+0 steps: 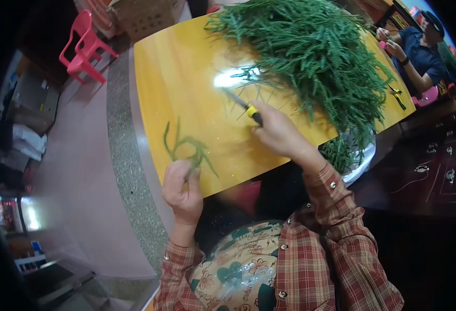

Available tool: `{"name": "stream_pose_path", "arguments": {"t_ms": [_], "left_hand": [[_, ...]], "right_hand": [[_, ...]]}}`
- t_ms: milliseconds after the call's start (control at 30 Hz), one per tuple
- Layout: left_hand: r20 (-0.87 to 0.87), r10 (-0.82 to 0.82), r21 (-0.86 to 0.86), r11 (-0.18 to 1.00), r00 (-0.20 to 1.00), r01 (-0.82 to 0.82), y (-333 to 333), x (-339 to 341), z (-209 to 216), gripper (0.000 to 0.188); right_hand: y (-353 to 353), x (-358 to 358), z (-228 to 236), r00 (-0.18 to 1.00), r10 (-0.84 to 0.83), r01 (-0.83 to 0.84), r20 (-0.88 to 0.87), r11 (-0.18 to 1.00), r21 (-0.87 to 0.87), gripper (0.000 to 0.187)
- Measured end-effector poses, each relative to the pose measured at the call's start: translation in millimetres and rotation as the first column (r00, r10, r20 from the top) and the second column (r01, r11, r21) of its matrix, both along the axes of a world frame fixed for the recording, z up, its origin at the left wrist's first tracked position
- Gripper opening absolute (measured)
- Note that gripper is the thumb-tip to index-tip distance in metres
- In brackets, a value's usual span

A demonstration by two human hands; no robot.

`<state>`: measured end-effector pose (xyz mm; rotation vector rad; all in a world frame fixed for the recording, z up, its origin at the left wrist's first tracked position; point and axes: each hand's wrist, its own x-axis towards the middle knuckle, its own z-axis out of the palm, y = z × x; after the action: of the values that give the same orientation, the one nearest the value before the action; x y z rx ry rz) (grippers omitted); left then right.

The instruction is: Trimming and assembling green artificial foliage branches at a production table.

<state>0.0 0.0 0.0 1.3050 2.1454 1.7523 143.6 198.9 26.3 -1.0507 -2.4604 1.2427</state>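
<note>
My left hand (182, 191) pinches a small green leafy sprig (202, 151) between thumb and fingers, over the near left corner of the yellow table (171, 78). Its thin curled stems stick up past my fingertips. My right hand (280, 132) is closed around a slim tool (252, 110) with a yellow-and-black handle. The tool's narrow grey metal end points up and left, toward the table's middle; its exact kind is unclear. Beyond my right hand lies a large heap of feathery green branches (316, 52), with loose thin stems at its near left edge.
Some greenery hangs over the table edge by a white container (363, 161). Yellow-and-black hand snips (397, 97) lie at the table's right end. A person (419, 57) sits there, hands raised. A pink plastic chair (85, 49) and a cardboard box (142, 19) stand far left.
</note>
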Motion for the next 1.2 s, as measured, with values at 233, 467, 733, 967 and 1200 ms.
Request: {"name": "stream_pose_path", "arguments": {"t_ms": [233, 467, 733, 967, 1200], "left_hand": [[-0.397, -0.106, 0.003, 0.993, 0.912, 0.117, 11.4, 1.2, -1.3, 0.011], [-0.1, -0.064, 0.013, 0.998, 0.993, 0.066, 3.7, 8.5, -4.7, 0.01], [-0.427, -0.032, -0.091, 0.996, 0.904, -0.008, 16.4, 1.3, 2.8, 0.011], [-0.451, -0.065, -0.188, 0.982, 0.89, -0.024, 18.7, -6.7, -11.0, 0.018], [-0.486, -0.082, -0.209, 0.978, 0.87, -0.025, 17.9, -7.1, -2.3, 0.032]], "right_hand": [[-11.9, 15.2, -36.1, 0.999, 0.024, -0.043, 0.035, 0.598, 0.8, 0.03], [-15.3, 4.9, -38.5, 0.988, 0.084, 0.045, -0.131, 0.649, 0.759, 0.025], [57.8, -7.0, 21.9, 0.982, 0.006, 0.177, -0.191, 0.343, 0.923, 0.008], [166.3, 1.5, 39.1, 0.921, -0.389, 0.044, -0.01, 0.08, 0.996, 0.009], [159.8, 18.2, 32.7, 0.97, -0.228, 0.118, -0.082, 0.151, 0.981, 0.019]]}}
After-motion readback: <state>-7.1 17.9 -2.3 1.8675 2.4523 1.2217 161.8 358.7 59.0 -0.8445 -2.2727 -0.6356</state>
